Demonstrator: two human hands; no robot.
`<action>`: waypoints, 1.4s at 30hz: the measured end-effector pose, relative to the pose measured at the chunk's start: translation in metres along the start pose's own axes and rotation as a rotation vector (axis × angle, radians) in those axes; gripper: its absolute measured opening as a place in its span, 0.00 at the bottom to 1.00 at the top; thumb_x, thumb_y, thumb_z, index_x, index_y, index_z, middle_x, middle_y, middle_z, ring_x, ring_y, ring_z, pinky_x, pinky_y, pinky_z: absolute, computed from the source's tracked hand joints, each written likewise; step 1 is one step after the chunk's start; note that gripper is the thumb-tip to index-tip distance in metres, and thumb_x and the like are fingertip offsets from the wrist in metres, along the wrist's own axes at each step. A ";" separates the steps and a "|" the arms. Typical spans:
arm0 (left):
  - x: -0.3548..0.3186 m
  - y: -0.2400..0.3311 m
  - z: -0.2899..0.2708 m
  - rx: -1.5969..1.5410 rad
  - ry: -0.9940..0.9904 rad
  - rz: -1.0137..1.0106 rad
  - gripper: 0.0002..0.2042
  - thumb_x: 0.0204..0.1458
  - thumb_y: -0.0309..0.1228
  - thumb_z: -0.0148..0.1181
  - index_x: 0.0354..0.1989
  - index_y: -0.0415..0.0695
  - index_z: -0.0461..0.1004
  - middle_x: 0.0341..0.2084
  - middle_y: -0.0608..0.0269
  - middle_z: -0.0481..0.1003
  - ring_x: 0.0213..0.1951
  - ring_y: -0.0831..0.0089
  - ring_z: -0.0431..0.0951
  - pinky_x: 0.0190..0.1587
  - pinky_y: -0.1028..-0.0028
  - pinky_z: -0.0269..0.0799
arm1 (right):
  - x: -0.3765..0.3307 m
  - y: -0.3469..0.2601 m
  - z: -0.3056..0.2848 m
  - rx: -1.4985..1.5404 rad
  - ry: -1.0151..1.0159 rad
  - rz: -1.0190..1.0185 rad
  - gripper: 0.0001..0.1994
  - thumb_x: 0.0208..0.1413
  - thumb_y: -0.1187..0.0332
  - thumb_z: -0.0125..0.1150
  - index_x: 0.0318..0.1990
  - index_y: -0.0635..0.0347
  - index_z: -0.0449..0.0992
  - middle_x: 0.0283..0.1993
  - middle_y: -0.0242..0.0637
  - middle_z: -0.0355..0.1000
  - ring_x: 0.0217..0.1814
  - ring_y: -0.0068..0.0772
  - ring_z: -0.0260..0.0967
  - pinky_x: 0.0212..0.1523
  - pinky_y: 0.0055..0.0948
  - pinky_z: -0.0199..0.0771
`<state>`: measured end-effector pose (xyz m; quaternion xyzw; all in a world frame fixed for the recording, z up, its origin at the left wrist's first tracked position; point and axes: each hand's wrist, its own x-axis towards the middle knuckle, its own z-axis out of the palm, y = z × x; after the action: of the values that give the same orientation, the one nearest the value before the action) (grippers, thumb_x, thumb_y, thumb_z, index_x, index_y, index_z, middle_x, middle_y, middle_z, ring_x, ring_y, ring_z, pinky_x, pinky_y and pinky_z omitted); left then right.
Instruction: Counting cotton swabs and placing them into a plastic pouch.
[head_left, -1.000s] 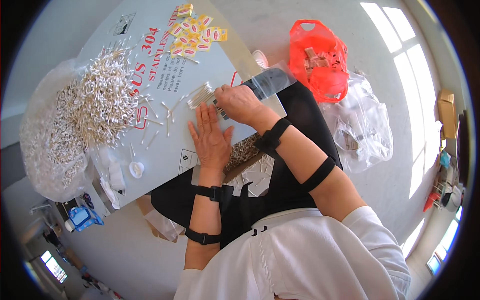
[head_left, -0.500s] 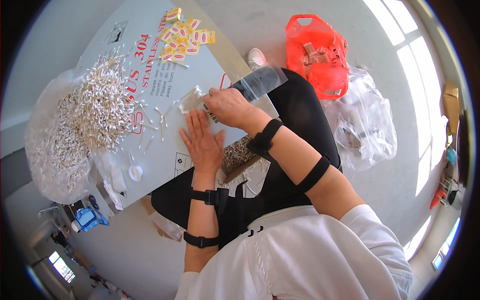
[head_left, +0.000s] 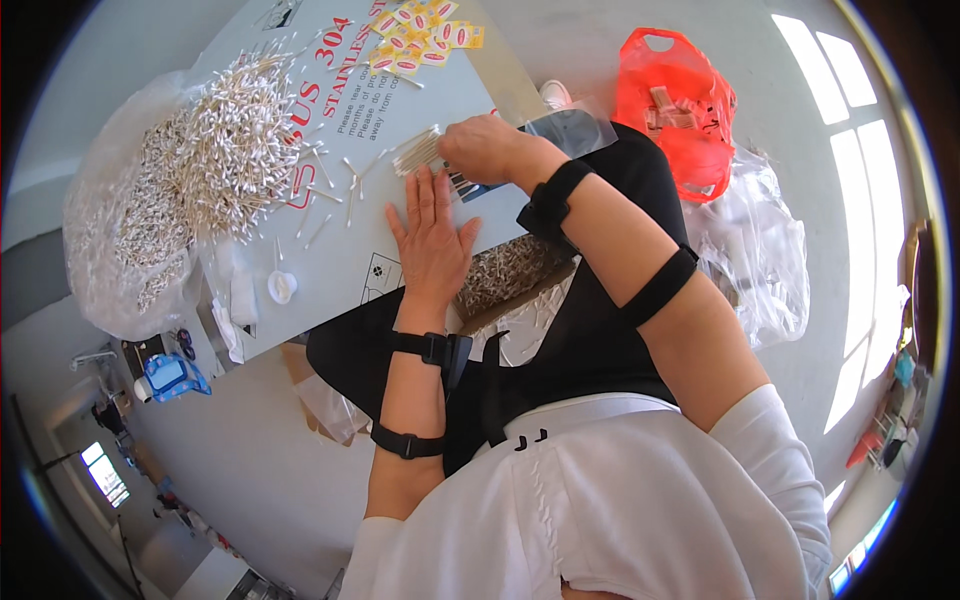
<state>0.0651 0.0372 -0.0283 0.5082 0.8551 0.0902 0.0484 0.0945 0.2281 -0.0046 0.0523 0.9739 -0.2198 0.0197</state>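
My left hand (head_left: pixel 434 236) lies flat on the table with its fingers stretched out, the tips just below a row of cotton swabs (head_left: pixel 416 152). Bent over the right end of that row, my right hand (head_left: pixel 486 150) has its fingers closed at the mouth of a clear plastic bag (head_left: pixel 570 132) with dark printing. The bag stretches out to the right beneath my right wrist and past the table edge. My fingers and palm hide the place where swabs and bag meet.
A big heap of cotton swabs (head_left: pixel 235 150) spills from a clear sack (head_left: pixel 95 240) at left. Yellow-and-white packets (head_left: pixel 415 40) lie at the far side. A white round lid (head_left: pixel 282 288) sits nearer. A box of swabs (head_left: pixel 505 275) is at my lap; a red bag (head_left: pixel 675 115) stands right.
The view has shifted, so the table and both hands sit further up and to the right in the picture. Relative to the swabs, my hands have hardly moved.
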 end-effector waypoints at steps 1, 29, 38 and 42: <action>0.001 0.001 0.001 -0.014 0.019 0.014 0.37 0.58 0.48 0.52 0.72 0.46 0.47 0.72 0.55 0.45 0.73 0.58 0.41 0.69 0.43 0.30 | 0.002 0.002 -0.003 -0.035 -0.090 -0.007 0.06 0.49 0.70 0.60 0.33 0.60 0.80 0.35 0.44 0.78 0.44 0.48 0.77 0.43 0.40 0.77; 0.051 0.049 -0.009 -0.004 0.031 0.341 0.30 0.50 0.45 0.63 0.64 0.61 0.64 0.69 0.58 0.53 0.72 0.55 0.44 0.66 0.38 0.40 | -0.142 -0.002 0.009 0.362 0.461 0.538 0.06 0.50 0.69 0.58 0.27 0.61 0.74 0.29 0.45 0.74 0.34 0.52 0.74 0.34 0.45 0.74; 0.066 0.054 -0.006 -0.007 0.031 0.365 0.27 0.51 0.47 0.62 0.62 0.64 0.66 0.68 0.58 0.55 0.72 0.57 0.44 0.65 0.36 0.41 | -0.139 0.002 0.008 0.371 0.498 0.566 0.05 0.49 0.71 0.60 0.29 0.64 0.74 0.27 0.47 0.74 0.32 0.51 0.74 0.32 0.41 0.73; 0.069 0.051 -0.008 0.009 0.032 0.391 0.27 0.51 0.47 0.61 0.62 0.64 0.67 0.68 0.59 0.55 0.72 0.58 0.43 0.66 0.36 0.40 | -0.137 0.001 0.010 0.370 0.486 0.572 0.05 0.49 0.71 0.60 0.29 0.64 0.74 0.27 0.47 0.74 0.32 0.51 0.74 0.32 0.41 0.73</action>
<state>0.0747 0.1212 -0.0097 0.6633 0.7412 0.1022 0.0141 0.2313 0.2121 -0.0055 0.3738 0.8406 -0.3578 -0.1602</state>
